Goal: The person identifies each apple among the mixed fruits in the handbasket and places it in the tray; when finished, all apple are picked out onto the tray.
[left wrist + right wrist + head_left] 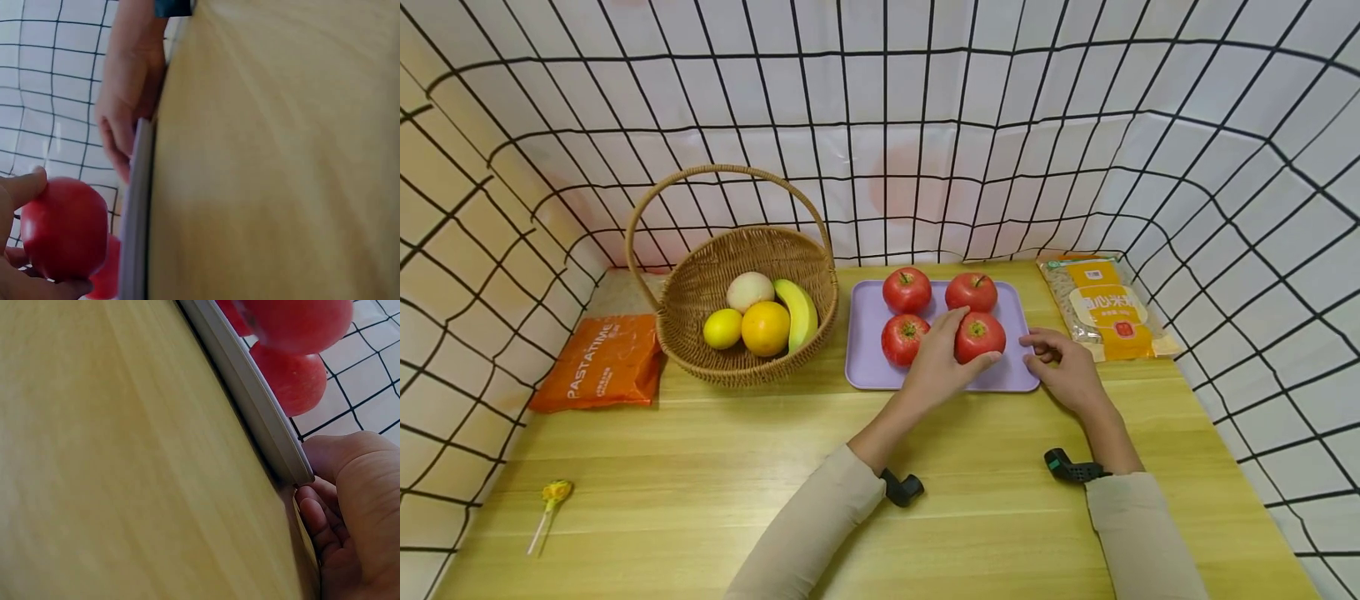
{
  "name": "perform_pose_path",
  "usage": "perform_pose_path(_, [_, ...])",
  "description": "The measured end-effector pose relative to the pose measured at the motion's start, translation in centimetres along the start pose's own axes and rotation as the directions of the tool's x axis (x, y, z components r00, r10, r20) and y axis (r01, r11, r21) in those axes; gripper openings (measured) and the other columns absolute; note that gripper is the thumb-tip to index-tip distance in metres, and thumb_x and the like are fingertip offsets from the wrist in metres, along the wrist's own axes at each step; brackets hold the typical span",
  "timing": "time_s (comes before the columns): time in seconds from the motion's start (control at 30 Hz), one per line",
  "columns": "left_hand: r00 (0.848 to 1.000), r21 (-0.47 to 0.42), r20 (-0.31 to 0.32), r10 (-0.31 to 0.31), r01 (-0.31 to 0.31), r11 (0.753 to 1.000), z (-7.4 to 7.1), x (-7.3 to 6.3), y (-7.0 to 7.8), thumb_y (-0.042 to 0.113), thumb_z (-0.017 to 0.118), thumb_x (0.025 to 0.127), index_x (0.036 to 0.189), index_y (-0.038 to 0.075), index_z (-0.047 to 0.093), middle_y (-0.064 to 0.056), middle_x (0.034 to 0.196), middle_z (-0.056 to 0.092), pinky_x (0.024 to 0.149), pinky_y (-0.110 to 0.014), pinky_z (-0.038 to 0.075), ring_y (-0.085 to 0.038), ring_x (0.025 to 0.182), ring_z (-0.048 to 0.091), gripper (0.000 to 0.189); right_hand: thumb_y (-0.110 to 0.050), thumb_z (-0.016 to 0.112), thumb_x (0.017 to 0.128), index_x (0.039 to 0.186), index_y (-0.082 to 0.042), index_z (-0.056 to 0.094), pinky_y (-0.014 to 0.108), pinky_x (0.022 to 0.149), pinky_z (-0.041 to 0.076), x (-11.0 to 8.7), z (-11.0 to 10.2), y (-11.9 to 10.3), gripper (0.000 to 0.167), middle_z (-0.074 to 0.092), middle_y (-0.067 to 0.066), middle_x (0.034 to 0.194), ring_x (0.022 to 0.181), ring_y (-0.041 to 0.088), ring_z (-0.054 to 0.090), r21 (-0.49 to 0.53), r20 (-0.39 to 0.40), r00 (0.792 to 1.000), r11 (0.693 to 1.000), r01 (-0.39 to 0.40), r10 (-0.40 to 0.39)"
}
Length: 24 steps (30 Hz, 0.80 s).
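My left hand [938, 362] grips a red apple [981, 340] at the front right of the purple tray [863, 333]. In the left wrist view the thumb and fingers lie on either side of this apple [65, 228]. Three more red apples sit on the tray: a back left apple [907, 290], a back right apple [972, 292] and a front left apple [902, 340] partly behind the left hand. My right hand [1066, 368] pinches the tray's right rim; the right wrist view shows its thumb over the rim [265, 406] and curled fingers [315, 519] below.
Left of the tray stands a wicker basket [700, 367] holding a banana [799, 315], an orange [765, 328], a lemon [722, 328] and a pale round fruit [750, 292]. An orange pasta bag [598, 362] lies far left, a grain bag [1105, 308] right, a lollipop [556, 493] front left.
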<state>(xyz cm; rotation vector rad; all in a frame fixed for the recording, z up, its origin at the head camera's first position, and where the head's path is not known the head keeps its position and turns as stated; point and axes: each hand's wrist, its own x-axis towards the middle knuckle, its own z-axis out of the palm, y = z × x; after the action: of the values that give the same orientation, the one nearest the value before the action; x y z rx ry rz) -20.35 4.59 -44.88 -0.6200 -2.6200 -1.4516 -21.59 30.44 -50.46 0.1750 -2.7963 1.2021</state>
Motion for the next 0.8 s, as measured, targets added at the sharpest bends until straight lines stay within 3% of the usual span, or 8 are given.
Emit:
perform_pose_path(0.43, [0.997, 0.093, 0.038, -0.069, 0.066, 0.994, 2.0, 0.4, -0.3, 0.036, 0.077, 0.093, 0.161, 0.009, 0.031, -0.012, 0.158, 0.041, 0.119, -0.041, 0.042, -0.025, 0.142, 0.048, 0.086, -0.015, 0.068, 0.098, 0.125, -0.008, 0.072, 0.006, 0.078, 0.041, -0.1, 0.0, -0.1, 0.028, 0.063, 0.015, 0.139, 0.097, 0.02, 0.055, -0.001, -0.007, 1.0, 1.0, 0.007, -0.007])
perform_pose_path(0.8, [0.995, 0.145, 0.045, -0.09, 0.083, 0.986, 2.4, 0.8, -0.3, 0.038, 0.077, 0.093, 0.161, 0.008, 0.032, -0.011, 0.16, 0.04, 0.12, -0.038, 0.04, -0.023, 0.144, 0.046, 0.087, -0.015, 0.067, 0.098, 0.125, -0.008, 0.072, 0.007, 0.078, 0.042, -0.1, -0.1, -0.4, 0.028, 0.063, 0.015, 0.138, 0.097, 0.021, 0.054, -0.004, -0.005, 1.0, 1.0, 0.005, -0.005])
